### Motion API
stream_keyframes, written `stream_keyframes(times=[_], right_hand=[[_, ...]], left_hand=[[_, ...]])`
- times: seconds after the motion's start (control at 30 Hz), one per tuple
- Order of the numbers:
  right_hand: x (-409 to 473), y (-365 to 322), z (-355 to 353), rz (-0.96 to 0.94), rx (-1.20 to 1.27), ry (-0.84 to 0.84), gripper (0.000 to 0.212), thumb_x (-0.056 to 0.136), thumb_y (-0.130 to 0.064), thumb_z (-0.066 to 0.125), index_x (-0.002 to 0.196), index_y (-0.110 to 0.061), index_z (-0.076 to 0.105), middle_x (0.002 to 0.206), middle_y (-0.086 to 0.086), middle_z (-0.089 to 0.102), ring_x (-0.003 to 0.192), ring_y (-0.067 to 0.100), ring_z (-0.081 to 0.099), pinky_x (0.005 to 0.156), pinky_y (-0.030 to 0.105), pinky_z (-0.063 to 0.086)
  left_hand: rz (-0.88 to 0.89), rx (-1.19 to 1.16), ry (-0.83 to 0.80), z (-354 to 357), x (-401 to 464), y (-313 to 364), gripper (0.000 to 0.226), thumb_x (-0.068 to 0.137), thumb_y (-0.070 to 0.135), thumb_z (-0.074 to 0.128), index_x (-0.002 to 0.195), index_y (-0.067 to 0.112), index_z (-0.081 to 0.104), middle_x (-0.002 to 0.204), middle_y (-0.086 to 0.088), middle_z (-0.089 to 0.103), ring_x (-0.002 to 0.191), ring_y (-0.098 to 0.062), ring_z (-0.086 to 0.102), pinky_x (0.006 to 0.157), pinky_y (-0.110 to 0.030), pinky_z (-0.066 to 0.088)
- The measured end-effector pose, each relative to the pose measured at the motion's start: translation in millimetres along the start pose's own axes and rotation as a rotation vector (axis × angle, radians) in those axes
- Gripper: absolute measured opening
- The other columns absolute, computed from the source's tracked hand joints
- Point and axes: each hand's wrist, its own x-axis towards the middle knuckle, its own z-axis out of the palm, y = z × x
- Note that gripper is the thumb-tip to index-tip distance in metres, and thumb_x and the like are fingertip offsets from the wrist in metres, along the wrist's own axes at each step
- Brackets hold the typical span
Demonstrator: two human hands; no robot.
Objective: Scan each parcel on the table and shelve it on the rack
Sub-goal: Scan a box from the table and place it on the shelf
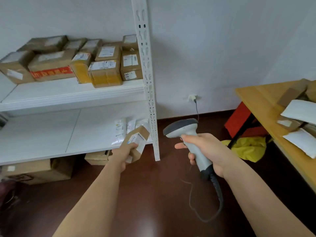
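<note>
Two shelves of the white rack point(73, 93) fill the nine o'clock side of the view. The upper shelf, toward ten o'clock, carries a crowd of brown cardboard parcels point(71, 60) packed side by side, several with white labels, one with red tape across its front. The lower shelf point(42, 134) is mostly bare board, with a few white plastic mailers point(120, 130) lying at its right end, just beside the rack's slotted upright post point(147, 79). Below the rack, at eight o'clock, cardboard boxes point(39, 170) sit on the dark red floor.

Near the centre, slightly toward seven o'clock, the left hand point(125, 152) grips a small brown parcel point(137, 142) with a white printed label; the fingers are curled round its lower part, and it is tilted. It is held in the air at the front right corner of the lower shelf, overlapping the mailers from this view; whether it touches the shelf cannot be told.

Just right of centre, the right hand point(203, 147) has its fingers wrapped round the handle of a grey barcode scanner point(189, 134), whose dark head points toward the parcel. Its coiled cable point(217, 190) hangs toward six o'clock.

At three o'clock stands a wooden table point(259, 98) holding white mailers point(302, 112) and brown parcels. A yellow bag point(248, 147) lies on the floor under it, near a red stool point(239, 118).
</note>
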Motion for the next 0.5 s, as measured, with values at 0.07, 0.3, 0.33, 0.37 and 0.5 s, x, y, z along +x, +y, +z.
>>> stream_keyframes(times=[0.07, 0.3, 0.33, 0.37, 0.5], right_hand=[[26.6, -3.2, 25.7, 0.012, -0.029, -0.015, 0.019, 0.095, -0.024, 0.063, 0.107, -0.010, 0.067, 0.094, 0.007, 0.077, 0.046, 0.011, 0.046, 0.050, 0.027, 0.046], [154.5, -15.2, 105.6, 0.068, -0.104, -0.045, 0.022, 0.092, -0.020, 0.065, 0.112, -0.010, 0.064, 0.102, 0.009, 0.073, 0.046, 0.012, 0.048, 0.051, 0.029, 0.047], [176.0, -17.4, 117.6, 0.077, -0.111, -0.049, 0.021, 0.092, -0.019, 0.065, 0.111, -0.010, 0.063, 0.101, 0.010, 0.070, 0.046, 0.012, 0.048, 0.050, 0.028, 0.047], [197.2, -20.1, 129.8, 0.088, -0.123, -0.050, 0.021, 0.092, -0.019, 0.064, 0.110, -0.010, 0.062, 0.098, 0.010, 0.067, 0.046, 0.012, 0.048, 0.049, 0.027, 0.047], [265.7, -27.3, 178.1, 0.111, -0.171, -0.037, 0.025, 0.090, -0.020, 0.064, 0.112, -0.010, 0.059, 0.095, 0.009, 0.059, 0.046, 0.012, 0.051, 0.050, 0.027, 0.047]], left_hand=[[-0.016, -0.097, 0.102, -20.2, 22.6, 4.8, 0.096, 0.050, 0.037, 0.089, 0.127, 0.016, 0.036, 0.121, -0.013, 0.054, 0.096, -0.027, 0.063, 0.062, -0.035, 0.052], [-0.101, -0.176, 0.259, -74.0, 123.4, 12.3, 0.137, 0.026, 0.045, 0.091, 0.143, 0.036, 0.021, 0.138, -0.010, 0.037, 0.114, -0.027, 0.049, 0.083, -0.048, 0.058], [-0.108, -0.150, 0.306, -84.1, 133.6, 16.3, 0.129, 0.038, 0.042, 0.093, 0.145, 0.033, 0.022, 0.139, -0.011, 0.034, 0.114, -0.023, 0.042, 0.086, -0.047, 0.057], [-0.120, -0.126, 0.343, -95.2, 145.6, 19.1, 0.122, 0.047, 0.040, 0.094, 0.146, 0.031, 0.023, 0.140, -0.011, 0.032, 0.111, -0.021, 0.038, 0.087, -0.045, 0.056], [-0.194, -0.198, 0.296, -136.2, 206.6, 20.4, 0.121, 0.046, 0.035, 0.097, 0.144, 0.030, 0.026, 0.137, -0.009, 0.040, 0.115, -0.029, 0.054, 0.073, -0.043, 0.060]])
